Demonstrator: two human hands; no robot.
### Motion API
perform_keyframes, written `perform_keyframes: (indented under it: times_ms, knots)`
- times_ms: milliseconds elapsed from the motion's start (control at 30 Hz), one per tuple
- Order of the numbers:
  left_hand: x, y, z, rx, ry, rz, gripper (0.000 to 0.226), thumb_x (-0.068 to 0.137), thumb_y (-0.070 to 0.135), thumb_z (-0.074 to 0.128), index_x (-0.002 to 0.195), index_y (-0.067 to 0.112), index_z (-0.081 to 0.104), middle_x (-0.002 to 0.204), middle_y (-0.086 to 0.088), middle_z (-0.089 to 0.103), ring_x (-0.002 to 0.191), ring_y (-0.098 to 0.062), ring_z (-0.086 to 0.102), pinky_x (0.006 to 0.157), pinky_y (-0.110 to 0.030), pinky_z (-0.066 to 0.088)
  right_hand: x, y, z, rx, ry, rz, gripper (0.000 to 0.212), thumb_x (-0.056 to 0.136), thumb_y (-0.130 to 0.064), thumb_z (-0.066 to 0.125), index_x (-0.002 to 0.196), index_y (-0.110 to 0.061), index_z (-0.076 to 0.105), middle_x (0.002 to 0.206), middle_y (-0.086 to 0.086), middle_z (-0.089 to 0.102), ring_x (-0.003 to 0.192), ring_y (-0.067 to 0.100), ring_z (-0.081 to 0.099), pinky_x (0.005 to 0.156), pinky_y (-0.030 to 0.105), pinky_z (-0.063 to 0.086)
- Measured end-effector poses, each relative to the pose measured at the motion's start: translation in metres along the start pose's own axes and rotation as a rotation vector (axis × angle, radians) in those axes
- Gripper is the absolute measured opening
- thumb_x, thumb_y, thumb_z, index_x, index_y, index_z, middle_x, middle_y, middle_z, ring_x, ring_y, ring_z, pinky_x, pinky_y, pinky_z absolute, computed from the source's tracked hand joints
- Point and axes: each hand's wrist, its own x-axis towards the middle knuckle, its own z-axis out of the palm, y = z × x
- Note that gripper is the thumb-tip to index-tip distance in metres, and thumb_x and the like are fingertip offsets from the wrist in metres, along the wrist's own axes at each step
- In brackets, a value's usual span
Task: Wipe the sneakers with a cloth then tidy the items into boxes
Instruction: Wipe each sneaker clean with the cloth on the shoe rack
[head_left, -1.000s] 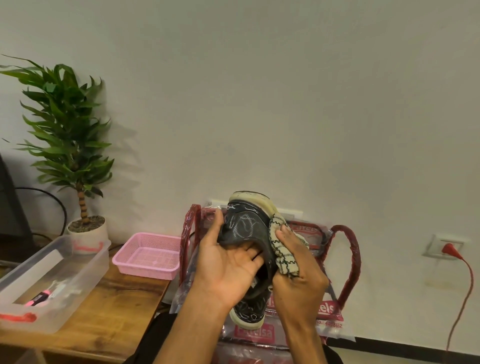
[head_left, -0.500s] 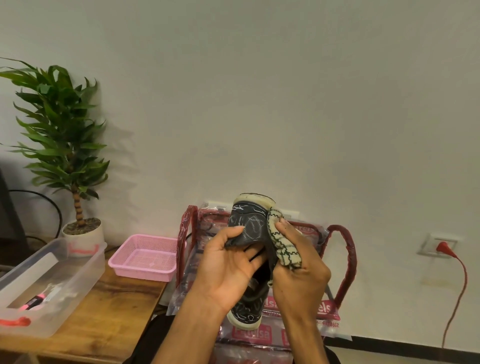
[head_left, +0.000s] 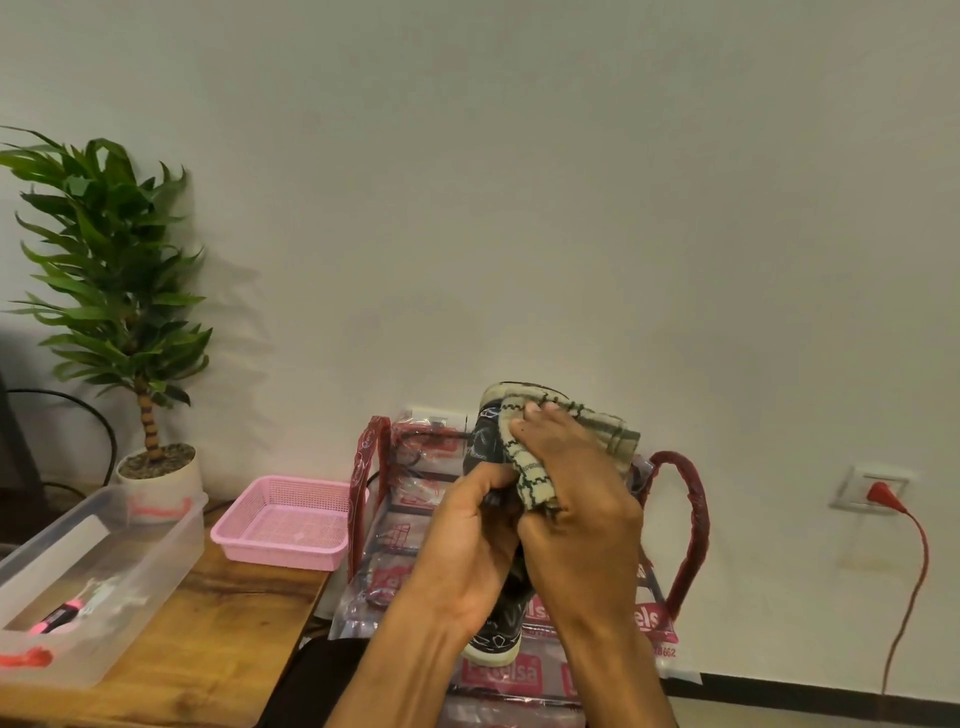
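I hold a black patterned sneaker (head_left: 482, 447) with a pale sole upright in front of me, toe end up. My left hand (head_left: 470, 551) grips its middle from the left side. My right hand (head_left: 576, 514) holds a cream cloth (head_left: 535, 483) with a dark grid pattern and presses it over the upper front of the shoe. The cloth drapes across the toe. The heel end (head_left: 493, 644) shows below my hands. Most of the shoe's middle is hidden behind both hands.
Behind the shoe stands a rack wrapped in clear plastic with red print (head_left: 395, 566) and red handles (head_left: 693, 525). On the wooden table (head_left: 218, 639) at left are a pink basket (head_left: 283, 519), a clear plastic box (head_left: 98, 582) with a marker, and a potted plant (head_left: 130, 322). A red plug (head_left: 883, 492) sits in the wall socket.
My right hand has slid the cloth up and over the toe of the sneaker. My left hand's fingers have closed tighter round the shoe's middle.
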Motion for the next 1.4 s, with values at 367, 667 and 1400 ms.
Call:
perform_keyframes:
  times_ms: [367,667,1400]
  knots:
    - [0.009,-0.007,0.006,0.093,0.048,0.08,0.027,0.074,0.021,0.061,0.089,0.004,0.075,0.091,-0.014,0.072,0.086,-0.023,0.068,0.073,-0.03,0.057,0.008,-0.005,0.006,0.083,0.069,0.125,0.067,0.061,0.026,0.065,0.115,-0.013,0.067,0.115,0.003,0.068,0.114,0.017,0.06,0.09,0.041,0.055]
    - [0.006,-0.006,0.003,0.059,0.021,0.128,0.021,0.073,0.01,0.059,0.086,0.0,0.072,0.085,-0.015,0.07,0.077,-0.019,0.068,0.071,-0.028,0.058,0.004,0.008,0.003,0.121,0.137,0.24,0.073,0.062,0.026,0.06,0.115,-0.024,0.063,0.114,-0.006,0.064,0.114,0.013,0.059,0.085,0.042,0.057]
    - [0.01,0.001,0.009,-0.241,-0.078,0.018,0.03,0.08,0.004,0.046,0.094,-0.003,0.072,0.098,-0.017,0.07,0.088,-0.022,0.068,0.092,-0.031,0.051,0.0,0.02,0.0,0.064,0.124,-0.044,0.037,0.073,0.004,0.055,0.105,-0.006,0.071,0.109,0.006,0.07,0.11,0.019,0.063,0.089,0.046,0.054]
